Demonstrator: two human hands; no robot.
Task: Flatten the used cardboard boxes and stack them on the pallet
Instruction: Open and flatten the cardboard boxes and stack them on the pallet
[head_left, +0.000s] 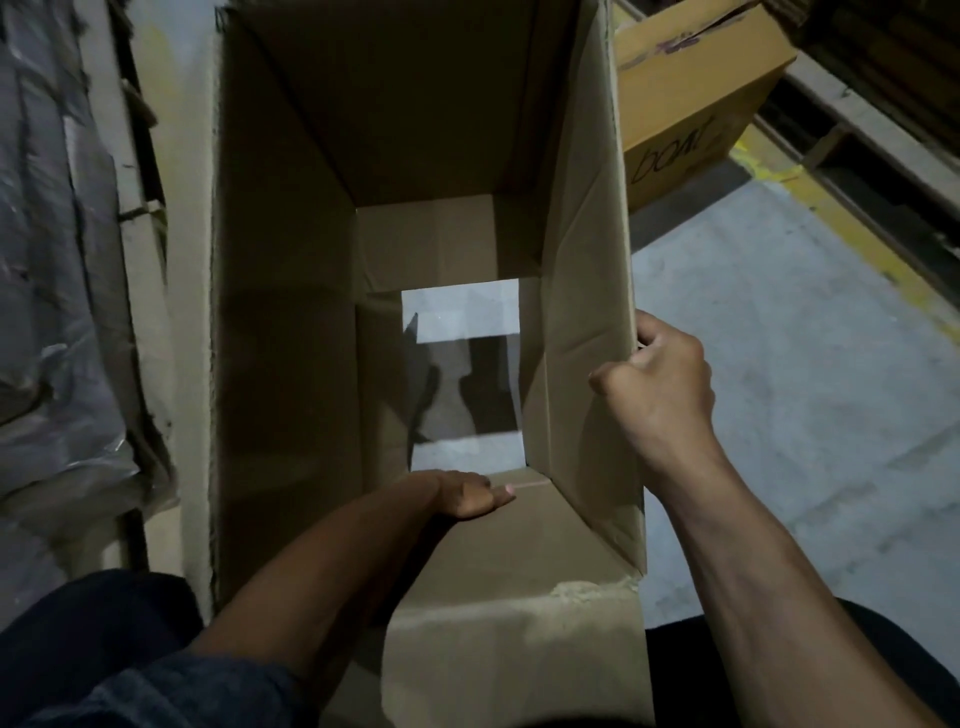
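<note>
While tall brown cardboard box (291, 332) stands open-bottomed: right hand (660, 384) fingers clench wall; left hand (467, 493) presses flat, released. Flattening underway; next, collapse sideways.

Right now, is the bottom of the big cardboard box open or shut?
Open. Through the cardboard box, the grey floor shows where bottom flaps would close.

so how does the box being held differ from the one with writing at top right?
The held box is open right through, floor visible at its far end; the written-on box still looks assembled. The held box is dull brown and fills the view; the other is yellower and looks smaller. The right hand grips the held box and the left hand presses inside; nothing touches the other. Both are cardboard.
</note>
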